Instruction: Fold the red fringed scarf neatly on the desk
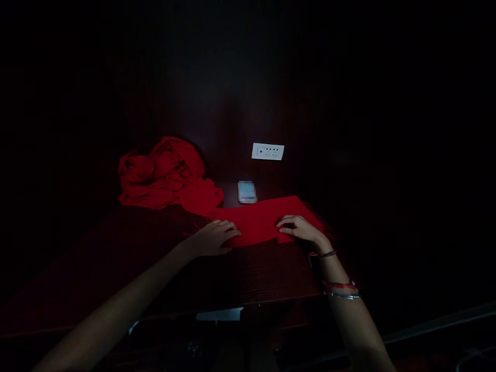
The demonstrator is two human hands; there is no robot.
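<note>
A folded red scarf (258, 219) with loose threads at its ends lies flat on the dark table (251, 274). On its left end rests my left hand (215, 237), palm down with fingers stretched out and a ring on one of them. My right hand (298, 227) touches the right part of the scarf, its fingers slightly bent and apart. Neither hand grips the cloth. Near the right hand, the lower edge of the scarf shows a small step where the layers do not line up.
A crumpled heap of red cloth (163, 175) lies at the back left. Behind the scarf is a small pale box-like object (247, 192), its face blurred. A white power socket (267, 151) is on the back wall. Darkness hides both sides.
</note>
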